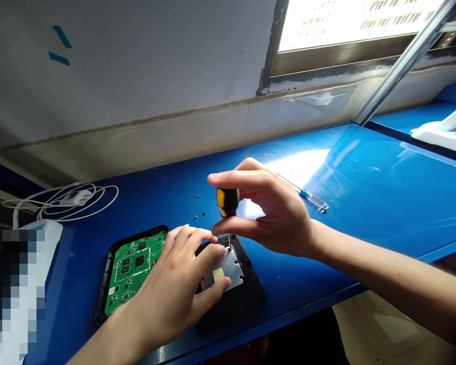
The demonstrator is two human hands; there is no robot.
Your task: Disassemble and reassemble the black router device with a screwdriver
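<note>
Working on blue bench (365, 203), black device casing (247, 299) sitting near front edge w/ green PCB (131, 271) exposed on its left half and silver shield plate (226, 266) on right. Risks, judged: casing lying close to bench lip, so sliding off if pressed sideways; driver tip camming out of screw head and skating onto shield plate or PCB, cause being tilted shaft or too little downward load; fingertip near tip getting nicked in same slip; loose screws (199, 209) lying bare on bench behind casing, rolling away if nudged by wrist. Left hand (175, 289) lying flat and spread over casing, palm down, fingers extended, index tip resting just beside screw site, thumb touching lower edge of shield plate — pressing, not gripping. Right hand (273, 213) curled part-closed, pinching stubby screwdriver (227, 203) by black/yellow handle btwn thumb and forefinger, shaft standing near-upright, tip touching plate's top corner. Second slim screwdriver (307, 195) lying untouched, well apart to right. White cable coil (66, 200) far left.
</note>
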